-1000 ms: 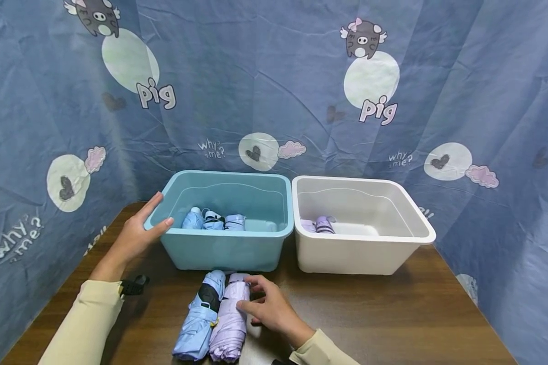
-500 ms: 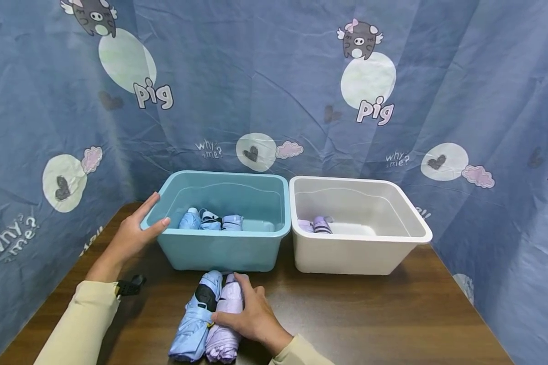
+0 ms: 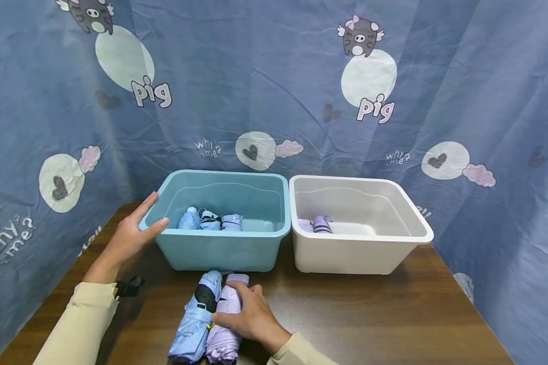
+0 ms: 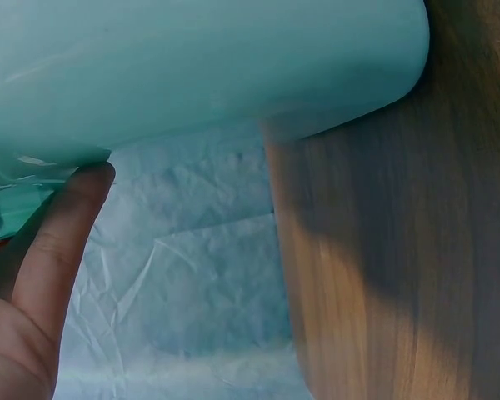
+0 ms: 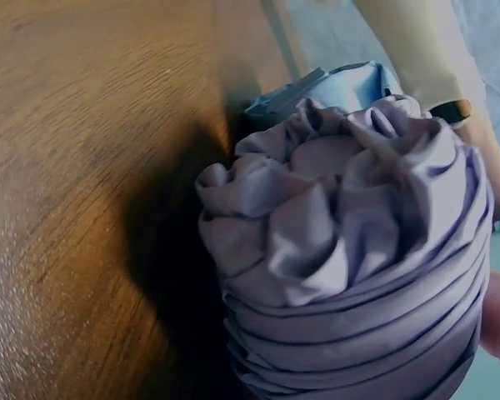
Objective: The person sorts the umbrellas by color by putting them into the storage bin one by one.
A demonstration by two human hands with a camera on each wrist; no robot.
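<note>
A folded lilac umbrella (image 3: pixel 230 304) lies on the table in front of the bins. My right hand (image 3: pixel 252 317) grips it from above, thumb on the left side and fingers across its upper part. Its gathered fabric end fills much of the right wrist view, where the lilac umbrella (image 5: pixel 342 275) hides most of the hand. Against its left side lies a folded light-blue umbrella (image 3: pixel 193 324) with a black patch. My left hand (image 3: pixel 132 238) rests on the left corner of a teal bin (image 3: pixel 219 251), fingers extended; one finger (image 4: pixel 67 233) touches the bin in the left wrist view.
Inside the teal bin stand several blue folded umbrellas (image 3: pixel 210 220). A white bin (image 3: pixel 361 256) next to it holds purple umbrellas (image 3: pixel 320 224) at its left end. Both bins stand at the back of the brown wooden table (image 3: pixel 370 314), before a blue patterned curtain (image 3: pixel 274 91).
My right hand has moved left over the lilac umbrella, from touching its right side to gripping across it. My left hand has stayed on the teal bin's corner.
</note>
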